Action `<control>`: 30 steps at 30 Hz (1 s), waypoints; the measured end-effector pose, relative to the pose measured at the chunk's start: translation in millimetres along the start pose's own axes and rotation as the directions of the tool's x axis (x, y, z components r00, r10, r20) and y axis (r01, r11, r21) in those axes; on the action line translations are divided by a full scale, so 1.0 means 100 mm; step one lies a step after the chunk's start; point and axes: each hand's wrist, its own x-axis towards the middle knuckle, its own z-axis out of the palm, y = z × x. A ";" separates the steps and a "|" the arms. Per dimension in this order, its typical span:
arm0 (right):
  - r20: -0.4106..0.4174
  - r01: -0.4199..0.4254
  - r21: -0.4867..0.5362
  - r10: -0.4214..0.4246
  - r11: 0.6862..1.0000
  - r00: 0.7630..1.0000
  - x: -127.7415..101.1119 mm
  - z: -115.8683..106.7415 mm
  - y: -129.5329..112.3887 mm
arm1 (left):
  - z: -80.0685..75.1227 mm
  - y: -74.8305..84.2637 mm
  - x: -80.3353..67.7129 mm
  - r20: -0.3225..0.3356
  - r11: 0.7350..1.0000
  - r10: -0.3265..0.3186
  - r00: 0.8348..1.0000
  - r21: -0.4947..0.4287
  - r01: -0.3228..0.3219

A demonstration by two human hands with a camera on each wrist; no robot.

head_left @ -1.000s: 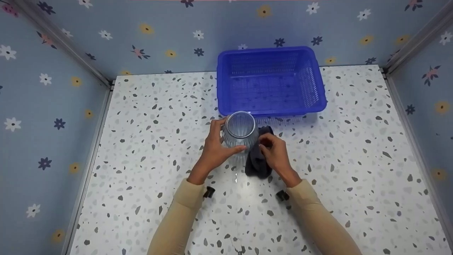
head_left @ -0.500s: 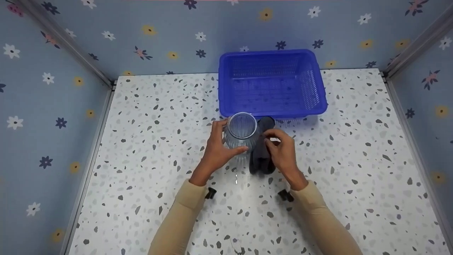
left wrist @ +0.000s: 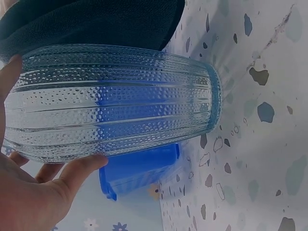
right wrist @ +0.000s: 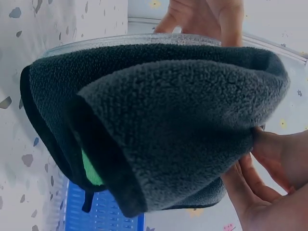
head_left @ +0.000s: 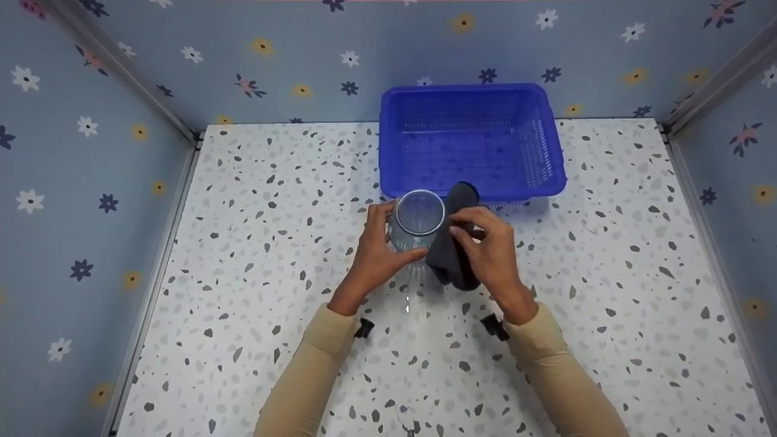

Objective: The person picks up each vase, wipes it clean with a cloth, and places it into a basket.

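Ribbed clear glass fills my left hand (head_left: 373, 255): I see its fingers and thumb curled round the glass vase (head_left: 416, 227), which stands upright on the speckled table (head_left: 255, 243), mouth up, long axis vertical. My right hand (head_left: 491, 255), just right of it, grips a folded dark grey cloth (head_left: 449, 255) pressed against the vase's right side. Both sit just near of the blue basket (head_left: 470, 142).

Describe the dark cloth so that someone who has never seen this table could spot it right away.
Find the blue basket at the back of the speckled table. Just in front of it, the left hand holds a ribbed glass vase. The dark grey cloth, gripped by the right hand, presses against the vase's right side: the only soft, dark thing there.
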 end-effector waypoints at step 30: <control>0.030 -0.100 0.017 0.100 0.995 0.995 -0.19 0.15 0.51 | 0.01 -0.01 0.00 0.001 1.000 0.008 1.000 0.027 -0.008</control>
